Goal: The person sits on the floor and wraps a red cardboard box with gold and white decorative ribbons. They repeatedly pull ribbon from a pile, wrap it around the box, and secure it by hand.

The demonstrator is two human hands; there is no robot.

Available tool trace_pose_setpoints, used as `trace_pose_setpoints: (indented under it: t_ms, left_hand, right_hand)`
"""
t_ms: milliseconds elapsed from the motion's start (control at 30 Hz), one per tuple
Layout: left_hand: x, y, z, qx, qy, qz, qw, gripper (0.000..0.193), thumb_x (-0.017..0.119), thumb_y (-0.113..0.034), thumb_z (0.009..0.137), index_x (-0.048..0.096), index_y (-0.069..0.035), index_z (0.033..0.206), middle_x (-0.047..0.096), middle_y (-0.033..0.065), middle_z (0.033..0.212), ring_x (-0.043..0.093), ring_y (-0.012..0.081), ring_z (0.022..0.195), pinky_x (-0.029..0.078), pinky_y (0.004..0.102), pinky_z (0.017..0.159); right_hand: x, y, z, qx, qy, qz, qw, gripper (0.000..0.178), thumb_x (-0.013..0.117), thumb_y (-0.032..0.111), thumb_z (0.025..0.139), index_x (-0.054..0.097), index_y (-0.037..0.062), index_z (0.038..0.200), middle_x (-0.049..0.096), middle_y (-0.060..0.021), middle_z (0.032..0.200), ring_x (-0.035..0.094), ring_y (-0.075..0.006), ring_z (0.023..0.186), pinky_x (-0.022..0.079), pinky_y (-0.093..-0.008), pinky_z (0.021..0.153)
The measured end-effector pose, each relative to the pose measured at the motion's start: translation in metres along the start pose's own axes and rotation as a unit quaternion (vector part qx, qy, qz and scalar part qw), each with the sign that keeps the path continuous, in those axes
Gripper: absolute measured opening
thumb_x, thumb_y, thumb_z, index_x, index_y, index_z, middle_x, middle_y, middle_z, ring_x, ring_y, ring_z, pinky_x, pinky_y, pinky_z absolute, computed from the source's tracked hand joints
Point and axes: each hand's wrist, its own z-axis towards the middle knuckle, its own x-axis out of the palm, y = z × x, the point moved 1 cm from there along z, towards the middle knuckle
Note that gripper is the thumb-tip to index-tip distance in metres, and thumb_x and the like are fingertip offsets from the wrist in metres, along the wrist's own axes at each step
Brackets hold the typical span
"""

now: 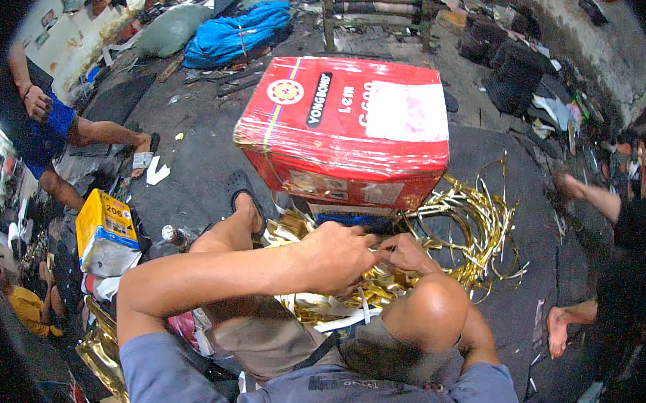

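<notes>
My left hand point(338, 256) is closed in front of a large red carton point(341, 158), its fingers curled toward the right. My right hand point(407, 252) meets it there, fingertips pinched together. Whatever lies between the fingers is too small and too covered to make out. Shiny gold and white strips point(323, 306) are heaped below both hands, between my legs. More thin gold strips point(478, 235) lie in a loose coil to the right of the carton. Under the carton's near edge shows something blue point(355, 220), mostly hidden.
A yellow, white and blue box point(109, 228) stands left, by a clear bottle point(174, 234). Gold sheet point(103, 343) lies at lower left. Behind are a blue tarp bundle point(237, 34) and a rack point(377, 11). Other people's legs point(110, 134) show left and right point(576, 324).
</notes>
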Motion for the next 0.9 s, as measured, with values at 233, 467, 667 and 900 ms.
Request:
trace_pose_setpoints:
  t_ms: [233, 467, 667, 900]
  left_hand:
    - [0.024, 0.025, 0.007, -0.066, -0.098, -0.308, 0.944, 0.052, 0.078, -0.033, 0.088, 0.065, 0.000, 0.126, 0.074, 0.0250, 0.110, 0.071, 0.0422, 0.108, 0.056, 0.0510, 0.092]
    - [0.004, 0.016, -0.034, -0.138, -0.230, -0.462, 0.845, 0.060, 0.087, -0.039, 0.085, 0.067, -0.005, 0.131, 0.074, 0.0131, 0.104, 0.072, 0.0224, 0.097, 0.056, 0.0392, 0.089]
    - [0.002, 0.019, -0.044, 0.003, -0.176, -0.691, 0.701, 0.042, 0.079, -0.020, 0.097, 0.065, -0.002, 0.132, 0.073, 0.0044, 0.114, 0.067, 0.0091, 0.104, 0.056, 0.0316, 0.093]
    - [-0.058, 0.145, -0.111, -0.273, -0.344, -0.502, 0.745, 0.018, 0.079, -0.027, 0.093, 0.080, -0.011, 0.087, 0.069, -0.0040, 0.071, 0.056, 0.0042, 0.060, 0.040, 0.0231, 0.053]
  right_hand:
    - [-0.135, 0.200, -0.034, -0.133, 0.053, -0.062, 0.988, 0.023, 0.071, 0.029, 0.093, 0.080, 0.0092, 0.102, 0.076, -0.0166, 0.086, 0.072, -0.0378, 0.080, 0.056, -0.0482, 0.076]
    - [-0.192, 0.265, -0.072, -0.292, -0.218, -0.281, 0.888, 0.016, 0.074, 0.017, 0.094, 0.073, 0.0025, 0.102, 0.072, -0.0113, 0.089, 0.071, -0.0304, 0.081, 0.056, -0.0383, 0.076]
    - [-0.199, 0.284, -0.071, -0.216, -0.051, -0.065, 0.973, 0.013, 0.072, 0.012, 0.096, 0.072, -0.0008, 0.097, 0.069, -0.0118, 0.082, 0.068, -0.0194, 0.077, 0.051, -0.0350, 0.069]
    - [-0.289, 0.222, -0.022, -0.080, -0.134, 0.001, 0.988, 0.024, 0.072, 0.021, 0.095, 0.076, -0.0023, 0.103, 0.077, -0.0082, 0.094, 0.067, -0.0146, 0.086, 0.054, -0.0349, 0.081]
